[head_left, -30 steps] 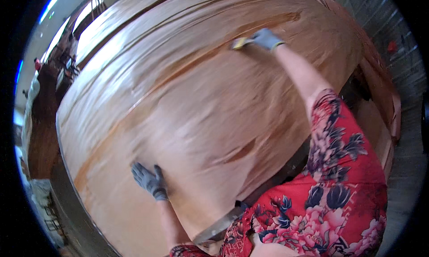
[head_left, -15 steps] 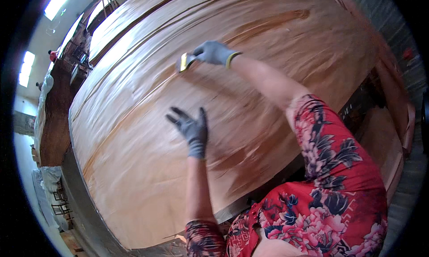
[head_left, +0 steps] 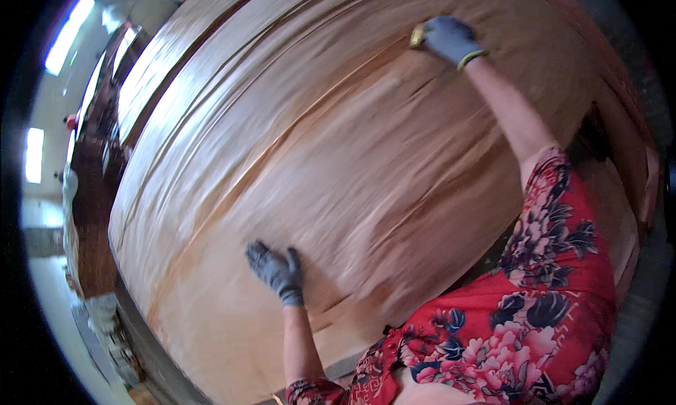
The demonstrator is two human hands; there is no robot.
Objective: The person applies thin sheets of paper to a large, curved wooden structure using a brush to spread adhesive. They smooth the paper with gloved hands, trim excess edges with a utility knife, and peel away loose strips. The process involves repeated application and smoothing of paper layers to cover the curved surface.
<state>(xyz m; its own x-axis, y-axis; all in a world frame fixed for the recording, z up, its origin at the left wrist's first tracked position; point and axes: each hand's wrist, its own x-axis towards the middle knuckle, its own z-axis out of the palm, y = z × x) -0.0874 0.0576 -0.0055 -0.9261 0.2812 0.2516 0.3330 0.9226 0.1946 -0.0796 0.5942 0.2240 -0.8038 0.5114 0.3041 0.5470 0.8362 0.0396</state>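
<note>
A large thin tan sheet, like wood veneer (head_left: 331,194), spreads in front of me with long ridges and wrinkles across it. In a grey glove with a yellow cuff edge, my right hand (head_left: 451,40) is closed on a small flat tool with a yellow part (head_left: 418,36), at the far right of the sheet. Most of the tool is hidden by the glove, so its exact kind cannot be told. My left hand (head_left: 276,270), also gloved in grey, is open at the near left, its palm down on or just over the sheet.
More sheets (head_left: 165,67) lie beyond a dark gap at the far left. A brown stack (head_left: 97,222) stands along the left side. At the right, loose sheet edges (head_left: 627,116) hang down. A small red shape (head_left: 71,122) shows far off.
My right hand has swept away and to the right with the tool. My left hand has come nearer to me and slightly left, still open. The view has shifted a little.
</note>
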